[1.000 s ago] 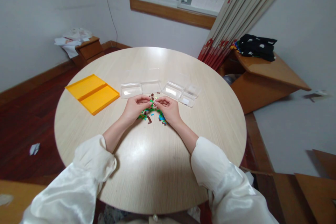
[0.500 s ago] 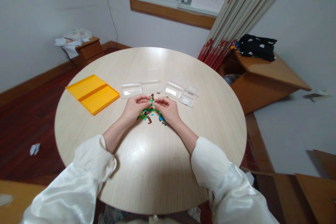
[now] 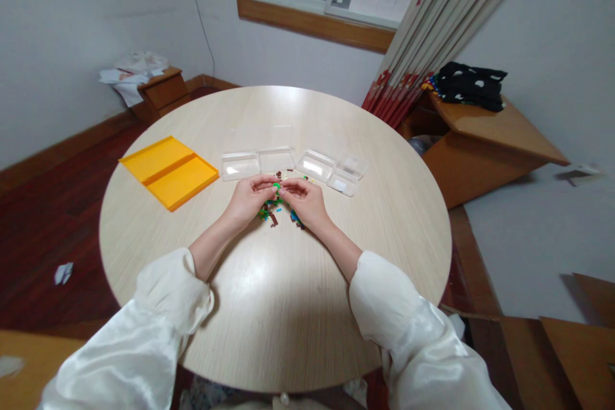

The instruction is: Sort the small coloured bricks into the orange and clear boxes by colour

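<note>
My left hand [image 3: 248,200] and my right hand [image 3: 303,200] meet fingertip to fingertip over the middle of the round table. Between their pinched fingers is a small green building brick [image 3: 276,186], partly covered by the thumbs. Both hands are closed on it. Beneath them lies a loose pile of tiny bricks in green, blue and brown, much of it hidden by the hands. A brown brick piece [image 3: 273,220] and a small blue brick [image 3: 278,210] lie in the gap between my wrists.
An open yellow case [image 3: 180,179] lies at the left of the pale table [image 3: 283,307]. Behind my hands stand clear plastic boxes [image 3: 240,166], with more clear boxes [image 3: 317,165] to the right. A wooden cabinet [image 3: 500,134] with black cloth is beyond the table's right edge.
My hands have drawn very slightly closer together around the green brick. The pile, the boxes and the yellow case have stayed in place.
</note>
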The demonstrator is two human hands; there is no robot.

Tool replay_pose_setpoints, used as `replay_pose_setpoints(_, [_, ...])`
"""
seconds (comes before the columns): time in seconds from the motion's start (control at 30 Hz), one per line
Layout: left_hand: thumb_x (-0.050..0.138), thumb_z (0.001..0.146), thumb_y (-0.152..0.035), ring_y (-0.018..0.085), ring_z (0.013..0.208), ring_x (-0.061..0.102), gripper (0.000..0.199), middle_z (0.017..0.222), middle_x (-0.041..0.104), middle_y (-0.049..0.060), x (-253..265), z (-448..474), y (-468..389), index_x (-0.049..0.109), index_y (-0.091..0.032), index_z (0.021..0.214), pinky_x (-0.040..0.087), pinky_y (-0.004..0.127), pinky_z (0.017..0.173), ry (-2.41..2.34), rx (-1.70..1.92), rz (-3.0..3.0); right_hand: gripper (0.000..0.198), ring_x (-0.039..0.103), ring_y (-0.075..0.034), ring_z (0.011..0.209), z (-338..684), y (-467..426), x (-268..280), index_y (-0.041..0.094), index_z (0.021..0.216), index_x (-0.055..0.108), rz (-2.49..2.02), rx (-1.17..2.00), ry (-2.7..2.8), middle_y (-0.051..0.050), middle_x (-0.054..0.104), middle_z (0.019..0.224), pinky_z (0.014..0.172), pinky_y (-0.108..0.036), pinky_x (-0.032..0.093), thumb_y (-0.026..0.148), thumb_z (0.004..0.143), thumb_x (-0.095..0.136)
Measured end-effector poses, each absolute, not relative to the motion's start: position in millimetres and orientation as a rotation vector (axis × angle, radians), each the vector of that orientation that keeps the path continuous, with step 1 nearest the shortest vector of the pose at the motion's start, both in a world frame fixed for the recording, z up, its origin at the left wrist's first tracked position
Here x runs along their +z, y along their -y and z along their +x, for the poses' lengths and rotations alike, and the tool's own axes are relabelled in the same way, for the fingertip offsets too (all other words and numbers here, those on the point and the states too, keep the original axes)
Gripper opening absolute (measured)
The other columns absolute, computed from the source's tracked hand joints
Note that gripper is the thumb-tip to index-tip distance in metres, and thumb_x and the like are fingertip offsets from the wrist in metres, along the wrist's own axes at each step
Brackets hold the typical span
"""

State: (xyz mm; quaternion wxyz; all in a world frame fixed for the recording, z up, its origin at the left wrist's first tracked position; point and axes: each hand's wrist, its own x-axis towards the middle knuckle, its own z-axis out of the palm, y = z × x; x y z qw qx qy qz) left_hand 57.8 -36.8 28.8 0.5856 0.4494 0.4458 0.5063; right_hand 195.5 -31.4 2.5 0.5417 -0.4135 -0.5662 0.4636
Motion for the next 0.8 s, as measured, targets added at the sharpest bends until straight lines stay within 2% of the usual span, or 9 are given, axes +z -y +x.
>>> replay_pose_setpoints(0.4, [0.077,0.050,-0.027,0.014,0.067,0.061,0.033,0.071,0.067,0.003,24.7,56.4,33.0,0.066,-0.014,0.078,0.049,0.027,0.066,-1.071,1.191,1.111,0.017,0.065,-0.015,0.074,196.2,33.0,4.2,0.021,0.077,0.070,-0.983,1.038,1.400,-0.002,0.071,0.081,0.073,-0.030,0.053,0.035,0.068,0.069])
replay_pose_setpoints(0.63, [0.080,0.050,-0.036,0.016,0.068,0.062,0.035,0.071,0.068,0.004,27.7,54.4,35.2,0.067,-0.014,0.074,0.051,0.030,0.072,-1.057,1.206,1.129,0.015,0.065,-0.015,0.074,196.9,31.9,2.4,0.021,0.077,0.071,-0.988,1.018,1.399,-0.002,0.072,0.081,0.073,-0.030,0.053,0.034,0.070,0.067])
replay_pose_setpoints(0.8, [0.079,0.052,-0.034,0.014,0.063,0.063,0.037,0.069,0.067,0.002,27.1,52.1,32.8,0.065,-0.014,0.079,0.051,0.029,0.067,-1.059,1.238,1.077,0.015,0.065,-0.016,0.077,202.1,28.2,3.3,0.021,0.080,0.071,-1.033,0.957,1.390,-0.003,0.071,0.085,0.076,-0.031,0.052,0.032,0.071,0.066])
